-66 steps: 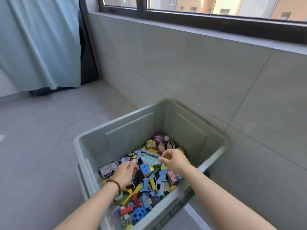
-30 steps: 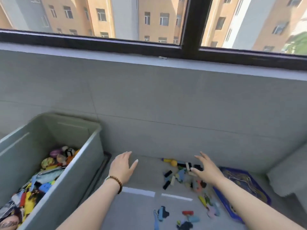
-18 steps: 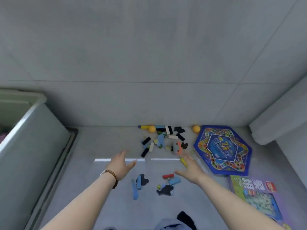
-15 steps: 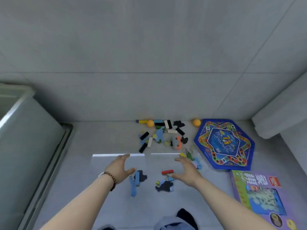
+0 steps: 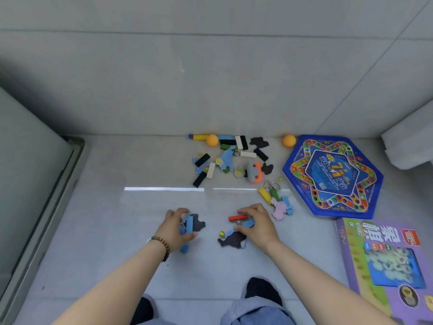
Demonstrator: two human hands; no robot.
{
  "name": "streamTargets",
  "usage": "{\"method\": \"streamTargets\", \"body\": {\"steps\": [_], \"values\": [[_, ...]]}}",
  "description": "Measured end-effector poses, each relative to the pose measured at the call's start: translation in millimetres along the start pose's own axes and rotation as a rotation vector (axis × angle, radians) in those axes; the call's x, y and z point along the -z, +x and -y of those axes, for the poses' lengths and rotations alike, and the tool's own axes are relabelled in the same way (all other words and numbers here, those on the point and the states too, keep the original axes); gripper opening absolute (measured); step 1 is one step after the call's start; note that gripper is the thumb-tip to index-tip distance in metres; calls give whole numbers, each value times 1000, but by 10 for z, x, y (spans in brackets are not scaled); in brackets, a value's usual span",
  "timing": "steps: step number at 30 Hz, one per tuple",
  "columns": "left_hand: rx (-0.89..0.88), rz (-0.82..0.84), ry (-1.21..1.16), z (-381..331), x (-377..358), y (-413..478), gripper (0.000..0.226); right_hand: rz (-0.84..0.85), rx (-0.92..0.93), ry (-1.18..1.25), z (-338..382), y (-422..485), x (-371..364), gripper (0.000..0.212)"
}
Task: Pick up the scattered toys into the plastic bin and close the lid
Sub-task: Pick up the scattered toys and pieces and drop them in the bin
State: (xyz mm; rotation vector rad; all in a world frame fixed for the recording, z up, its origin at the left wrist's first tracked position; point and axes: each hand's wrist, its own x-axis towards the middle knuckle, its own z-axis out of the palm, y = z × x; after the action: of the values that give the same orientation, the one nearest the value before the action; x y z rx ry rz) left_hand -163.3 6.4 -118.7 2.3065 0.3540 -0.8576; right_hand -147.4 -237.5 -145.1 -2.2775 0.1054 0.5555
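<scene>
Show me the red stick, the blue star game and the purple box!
red stick (image 5: 237, 217): head view, on the uncovered length of the stick.
blue star game (image 5: 332, 175): head view, on the centre panel of the board.
purple box (image 5: 386, 263): head view, on the picture on its top face.

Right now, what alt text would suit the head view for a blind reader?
Seen from above, a person's left hand and right hand grip small toy pieces on a grey floor. Nearby lie more pieces, a blue game board and a purple box.
</scene>
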Motion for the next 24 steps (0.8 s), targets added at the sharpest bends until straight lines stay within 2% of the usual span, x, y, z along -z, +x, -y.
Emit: {"method": "streamTargets", "body": {"steps": [9, 14, 16, 19, 21, 22, 24], "values": [[-15, -71, -209, -200, -198, 106, 51, -26, 75, -71, -5, 102, -50, 28], [-74, -355, -345, -280, -171, 118, 34, -101, 46, 12, -63, 111, -63, 29], [-112, -362, -447, -372, -153, 111, 21, -117, 38, 39, -66, 110, -52, 29], [-75, -335, -606, -513, -186, 96, 16, -154, 14, 109, -57, 108, -17, 27], [8, -248, -745, -604, -185, 101, 20, -205, -7, 224, 23, 108, 26, 26], [72, -143, -833, -637, -186, 114, 26, -218, 5, 283, 92, 107, 49, 25], [216, 183, -1067, -681, -197, 112, 44, -200, 74, 374, 274, 96, 88, 25]]}}
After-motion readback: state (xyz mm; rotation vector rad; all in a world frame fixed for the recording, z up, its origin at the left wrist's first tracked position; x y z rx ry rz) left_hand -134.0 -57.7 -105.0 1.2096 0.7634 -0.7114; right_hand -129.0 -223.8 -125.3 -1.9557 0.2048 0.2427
